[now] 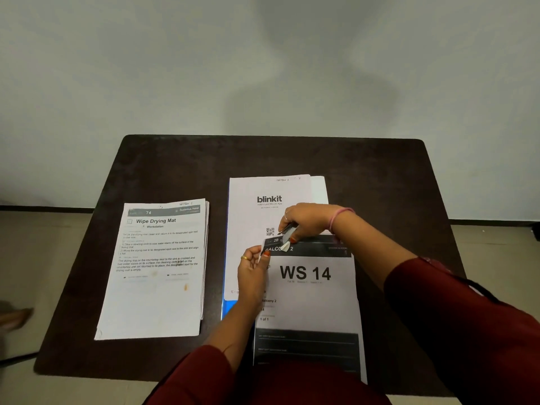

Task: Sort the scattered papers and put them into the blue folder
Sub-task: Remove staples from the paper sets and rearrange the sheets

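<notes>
A sheet printed "WS 14" [306, 290] lies in front of me, overlapping a white "blinkit" sheet [251, 211]. The blinkit sheet rests on the blue folder [229, 306], of which only a strip shows at its lower left. My left hand [252, 276] pinches the top left corner of the WS 14 sheet. My right hand [304, 220] pinches a small curled bit of paper or tape at that same corner. A stack headed "Wipe Drying Mat" [157, 270] sits squared up on the left of the table.
The dark table [388, 182] stands against a pale wall. More white sheets [320, 188] peek out behind the blinkit page. A foot [14, 317] shows on the floor at the far left.
</notes>
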